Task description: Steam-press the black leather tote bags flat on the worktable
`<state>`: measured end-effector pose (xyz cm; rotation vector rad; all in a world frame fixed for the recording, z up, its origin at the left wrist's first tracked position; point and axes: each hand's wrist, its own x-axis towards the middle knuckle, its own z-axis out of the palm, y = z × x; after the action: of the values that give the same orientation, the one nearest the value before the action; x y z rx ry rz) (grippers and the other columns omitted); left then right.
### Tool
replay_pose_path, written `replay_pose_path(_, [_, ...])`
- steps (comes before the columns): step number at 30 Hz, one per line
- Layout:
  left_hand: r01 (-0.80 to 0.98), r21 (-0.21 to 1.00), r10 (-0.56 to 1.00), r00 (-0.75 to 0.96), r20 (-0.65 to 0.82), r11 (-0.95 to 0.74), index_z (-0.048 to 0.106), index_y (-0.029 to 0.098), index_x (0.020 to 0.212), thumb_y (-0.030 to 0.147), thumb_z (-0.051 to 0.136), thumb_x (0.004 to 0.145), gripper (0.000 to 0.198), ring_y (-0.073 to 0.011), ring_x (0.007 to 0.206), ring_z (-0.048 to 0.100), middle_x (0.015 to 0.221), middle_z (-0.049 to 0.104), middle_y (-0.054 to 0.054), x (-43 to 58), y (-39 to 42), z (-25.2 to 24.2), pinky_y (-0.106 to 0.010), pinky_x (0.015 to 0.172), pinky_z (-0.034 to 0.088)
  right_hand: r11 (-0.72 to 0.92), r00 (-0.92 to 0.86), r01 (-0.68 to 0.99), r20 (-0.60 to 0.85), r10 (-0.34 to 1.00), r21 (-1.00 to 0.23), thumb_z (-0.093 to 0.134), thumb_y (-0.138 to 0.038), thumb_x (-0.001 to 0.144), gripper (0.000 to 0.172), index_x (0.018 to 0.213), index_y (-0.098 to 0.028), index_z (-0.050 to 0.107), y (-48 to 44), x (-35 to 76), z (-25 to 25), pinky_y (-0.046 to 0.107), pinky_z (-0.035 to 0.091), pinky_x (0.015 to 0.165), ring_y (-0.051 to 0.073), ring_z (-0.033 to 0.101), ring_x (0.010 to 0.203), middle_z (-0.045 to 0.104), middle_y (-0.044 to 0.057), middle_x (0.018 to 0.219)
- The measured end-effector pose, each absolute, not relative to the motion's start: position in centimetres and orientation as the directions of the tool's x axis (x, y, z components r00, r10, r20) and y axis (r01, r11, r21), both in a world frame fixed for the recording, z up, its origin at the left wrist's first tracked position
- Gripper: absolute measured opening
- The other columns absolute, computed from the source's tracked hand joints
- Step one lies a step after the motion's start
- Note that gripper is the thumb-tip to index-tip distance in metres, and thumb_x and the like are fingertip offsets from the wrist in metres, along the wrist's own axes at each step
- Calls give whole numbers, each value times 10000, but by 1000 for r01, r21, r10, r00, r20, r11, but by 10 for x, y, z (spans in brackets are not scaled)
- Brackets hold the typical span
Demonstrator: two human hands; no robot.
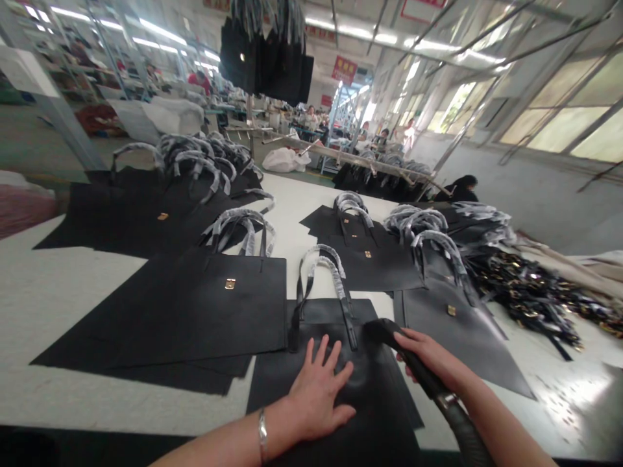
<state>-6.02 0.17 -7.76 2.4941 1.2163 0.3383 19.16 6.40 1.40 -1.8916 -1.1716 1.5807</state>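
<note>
Black bag piece (372,395) lies flat on the pale worktable (29,292), directly in front of the wearer, its 2 film-wrapped handles (337,285) extending away from me. On the head view I observe the left hand (318,392) palm down on this piece, fingers spread, below the handle ends, gripping nothing; 1 silver bracelet (263,428) encircles that wrist. The right hand (433,353) is wrapped around a black handheld tool (423,376), whose nose is positioned just beside the right-hand handle end; I cannot tell whether it contacts the surface. To the left, I note a stack of black bag pieces (185,324) with a gold clasp (230,283); to the right, another stack (467,344) carries a gold fitting (451,311). Any marking on either is too small for me to read. Beyond, 1 red sign (344,69) bears pale characters, too blurred for me to transcribe.
</note>
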Motion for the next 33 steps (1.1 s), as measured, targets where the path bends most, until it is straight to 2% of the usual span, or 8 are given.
replay_pose_path(8, [682,430,776,627,74,-592,329,265,1426,652,491,796,757,-419,1396,43,1537,149,-142,-60,6,-75,-681,1053,68,-616,11,372,-660,751,-695,602,-484,822,381,1032,-169,555,70,199,26,218,423,364,136,564,415,601,7,626])
replay_pose_path(17, [648,447,759,640,118,-616,348,263,1413,654,445,820,716,-405,1401,40,1534,164,-138,-59,6,-73,-662,1063,50,-480,141,355,-462,876,-802,591,-459,839,448,1205,-213,506,69,189,22,226,460,429,123,563,456,575,-43,625])
replay_pose_path(25, [570,484,706,691,154,-664,375,227,1397,673,405,824,727,-403,1401,33,1521,187,-163,-32,7,-78,-634,1075,22,-580,32,370,-614,789,-726,593,-469,826,518,1252,-199,475,17,193,31,215,421,364,132,558,388,584,-48,572])
replay_pose_path(33, [545,488,685,710,163,-682,366,222,1403,676,388,831,731,-396,1402,45,1521,192,-155,-28,5,-77,-619,1077,-4,-593,51,387,-625,779,-707,573,-469,836,436,1179,-206,512,33,187,15,213,431,357,134,568,393,602,-37,596])
